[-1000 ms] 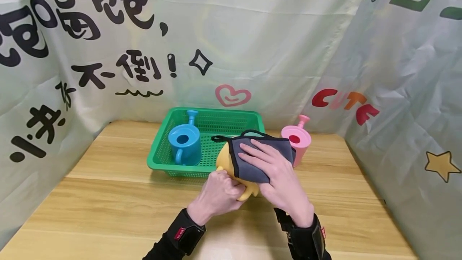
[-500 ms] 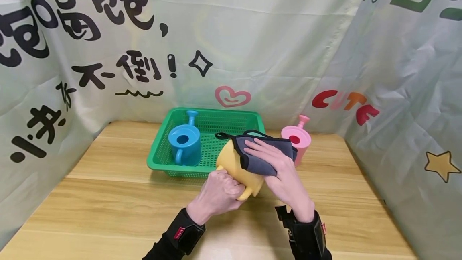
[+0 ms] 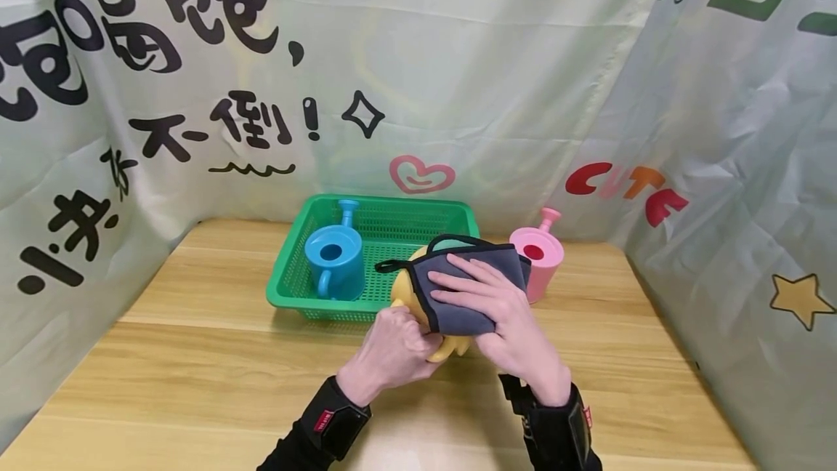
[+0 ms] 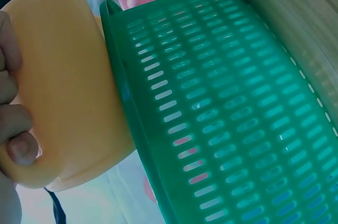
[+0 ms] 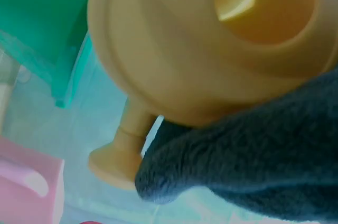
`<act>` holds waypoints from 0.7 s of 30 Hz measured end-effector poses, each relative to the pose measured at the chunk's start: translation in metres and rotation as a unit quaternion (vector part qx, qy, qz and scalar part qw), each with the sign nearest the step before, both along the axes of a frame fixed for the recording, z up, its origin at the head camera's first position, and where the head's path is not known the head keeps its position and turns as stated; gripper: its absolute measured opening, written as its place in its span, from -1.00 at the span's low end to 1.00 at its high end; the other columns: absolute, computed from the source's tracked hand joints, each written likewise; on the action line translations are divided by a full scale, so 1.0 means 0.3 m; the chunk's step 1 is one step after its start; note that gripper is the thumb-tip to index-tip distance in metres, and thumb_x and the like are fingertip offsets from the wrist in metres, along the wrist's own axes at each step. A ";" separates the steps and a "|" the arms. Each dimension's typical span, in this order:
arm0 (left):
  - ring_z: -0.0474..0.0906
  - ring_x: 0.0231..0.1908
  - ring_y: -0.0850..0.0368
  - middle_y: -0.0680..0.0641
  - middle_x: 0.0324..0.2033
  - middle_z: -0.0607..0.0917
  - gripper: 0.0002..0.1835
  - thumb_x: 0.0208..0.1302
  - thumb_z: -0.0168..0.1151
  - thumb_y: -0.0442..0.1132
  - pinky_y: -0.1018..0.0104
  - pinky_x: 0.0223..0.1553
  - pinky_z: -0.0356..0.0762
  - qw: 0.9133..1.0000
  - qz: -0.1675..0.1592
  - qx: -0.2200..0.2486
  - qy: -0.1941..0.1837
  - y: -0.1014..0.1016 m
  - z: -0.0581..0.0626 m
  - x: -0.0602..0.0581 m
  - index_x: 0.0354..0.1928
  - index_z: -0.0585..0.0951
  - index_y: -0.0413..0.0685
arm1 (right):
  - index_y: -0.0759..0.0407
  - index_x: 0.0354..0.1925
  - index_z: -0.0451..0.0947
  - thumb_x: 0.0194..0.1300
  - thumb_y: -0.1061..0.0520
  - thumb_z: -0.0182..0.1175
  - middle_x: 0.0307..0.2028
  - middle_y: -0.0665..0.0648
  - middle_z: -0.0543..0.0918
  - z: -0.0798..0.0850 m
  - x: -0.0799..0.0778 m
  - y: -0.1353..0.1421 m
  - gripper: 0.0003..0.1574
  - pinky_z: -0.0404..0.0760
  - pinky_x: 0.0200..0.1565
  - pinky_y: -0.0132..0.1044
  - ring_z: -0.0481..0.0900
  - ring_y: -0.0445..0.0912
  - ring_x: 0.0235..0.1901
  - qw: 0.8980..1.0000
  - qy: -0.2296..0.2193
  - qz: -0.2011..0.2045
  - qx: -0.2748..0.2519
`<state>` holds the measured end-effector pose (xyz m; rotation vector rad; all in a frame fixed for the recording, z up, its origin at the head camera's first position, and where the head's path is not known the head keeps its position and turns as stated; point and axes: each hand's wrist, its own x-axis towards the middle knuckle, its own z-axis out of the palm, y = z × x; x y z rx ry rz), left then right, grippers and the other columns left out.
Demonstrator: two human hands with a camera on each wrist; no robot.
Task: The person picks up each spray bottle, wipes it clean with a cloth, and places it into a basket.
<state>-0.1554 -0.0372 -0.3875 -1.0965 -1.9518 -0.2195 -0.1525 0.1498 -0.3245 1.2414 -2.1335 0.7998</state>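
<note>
In the head view, my left hand (image 3: 395, 349) grips the handle of a yellow watering can (image 3: 403, 289), tipped on its side above the table. Its smooth body (image 4: 68, 81) and curled fingers (image 4: 18, 123) show in the left wrist view. A dark grey cloth (image 3: 451, 322) with black edging and a hanging loop covers much of the can. My right hand (image 3: 506, 318) presses the cloth against it with fingers spread and fairly straight. The right wrist view shows the can's round opening (image 5: 266, 7), its spout (image 5: 119, 155) and the fuzzy cloth (image 5: 253, 152).
Behind the hands stands a green perforated basket (image 3: 290, 300) with a blue watering can (image 3: 343, 275) inside it, at the left. A pink watering can (image 3: 546, 271) stands on the wooden table (image 3: 216, 369), right of the basket. Printed curtains (image 3: 497, 93) enclose the back and sides.
The cloth under my right hand shifted up and right, baring more of the yellow can, then came back down and left over it. My left hand stays in place on the handle.
</note>
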 end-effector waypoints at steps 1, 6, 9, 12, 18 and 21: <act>0.24 -0.81 0.25 0.18 -0.88 0.21 -0.61 -0.06 0.29 -0.11 0.35 -0.76 0.30 1.000 -0.001 -0.002 0.004 0.000 0.001 -0.001 -0.86 0.33 0.14 | 0.12 -0.06 0.69 0.00 0.45 -0.03 0.06 0.09 0.64 0.000 -0.003 0.004 -0.40 0.28 0.24 0.10 0.38 0.11 0.23 1.000 -0.006 0.007 -0.007; 0.21 -0.81 0.32 0.20 -0.88 0.19 -0.59 -0.04 0.29 -0.10 0.41 -0.73 0.27 1.000 -0.002 -0.007 0.009 -0.003 0.002 -0.005 -0.86 0.31 0.16 | 0.17 -0.04 0.67 0.03 0.51 -0.04 0.06 0.13 0.64 -0.006 -0.015 0.022 -0.40 0.27 0.24 0.09 0.39 0.13 0.21 0.998 -0.034 0.019 -0.038; 0.21 -0.81 0.33 0.21 -0.88 0.20 -0.59 -0.04 0.29 -0.09 0.41 -0.73 0.26 1.000 -0.003 -0.008 0.008 -0.007 0.002 -0.004 -0.85 0.30 0.16 | 0.19 -0.02 0.66 0.06 0.50 0.00 0.07 0.15 0.63 -0.012 -0.020 0.026 -0.43 0.27 0.24 0.09 0.39 0.14 0.22 0.998 -0.045 0.017 -0.044; 0.21 -0.81 0.33 0.21 -0.88 0.21 -0.59 -0.04 0.29 -0.09 0.41 -0.72 0.26 1.000 -0.004 -0.007 0.008 -0.009 0.002 -0.004 -0.86 0.30 0.16 | 0.18 0.02 0.64 0.09 0.47 0.01 0.09 0.14 0.62 -0.016 -0.020 0.026 -0.45 0.27 0.25 0.09 0.37 0.13 0.23 0.998 -0.050 0.006 -0.043; 0.21 -0.81 0.32 0.21 -0.88 0.22 -0.59 -0.01 0.26 -0.08 0.41 -0.73 0.24 1.000 -0.005 -0.016 0.015 -0.006 0.005 -0.002 -0.85 0.30 0.16 | 0.13 0.08 0.61 0.17 0.41 0.00 0.15 0.09 0.57 -0.015 -0.015 0.020 -0.46 0.26 0.26 0.08 0.34 0.07 0.26 0.997 -0.059 -0.035 -0.033; 0.19 -0.82 0.33 0.22 -0.89 0.22 -0.58 -0.01 0.27 -0.08 0.41 -0.72 0.23 1.000 -0.012 -0.015 0.008 -0.005 0.006 0.000 -0.86 0.30 0.16 | 0.13 0.08 0.61 0.17 0.43 -0.02 0.16 0.07 0.57 -0.016 -0.015 0.018 -0.44 0.27 0.26 0.07 0.34 0.05 0.26 0.996 -0.070 -0.047 -0.036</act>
